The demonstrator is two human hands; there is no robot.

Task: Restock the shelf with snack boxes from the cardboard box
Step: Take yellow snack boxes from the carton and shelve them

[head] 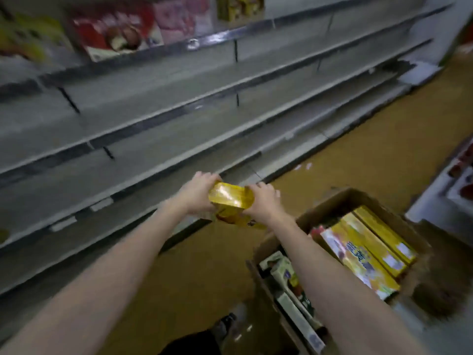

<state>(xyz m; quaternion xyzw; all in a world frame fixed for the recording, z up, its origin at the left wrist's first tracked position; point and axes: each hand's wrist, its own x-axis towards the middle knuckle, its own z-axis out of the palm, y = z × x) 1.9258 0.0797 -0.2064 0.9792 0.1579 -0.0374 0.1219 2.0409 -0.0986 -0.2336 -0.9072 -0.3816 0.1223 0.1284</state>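
A yellow snack box [231, 198] is held in the air between both hands, just in front of the lower grey shelves [158, 160]. My left hand [198, 192] grips its left end and my right hand [263, 201] grips its right end. The open cardboard box [330, 203] stands on the floor at the lower right. Inside it lie several more yellow snack boxes [368, 252] and some green and white ones [286, 275].
The long grey shelf boards run bare from left to right. On the top shelf stand red [112, 29], pink [184, 16] and yellow [240, 6] snack boxes. The floor [371, 139] is brown. Another shelf unit with red goods [458, 175] stands at the right edge.
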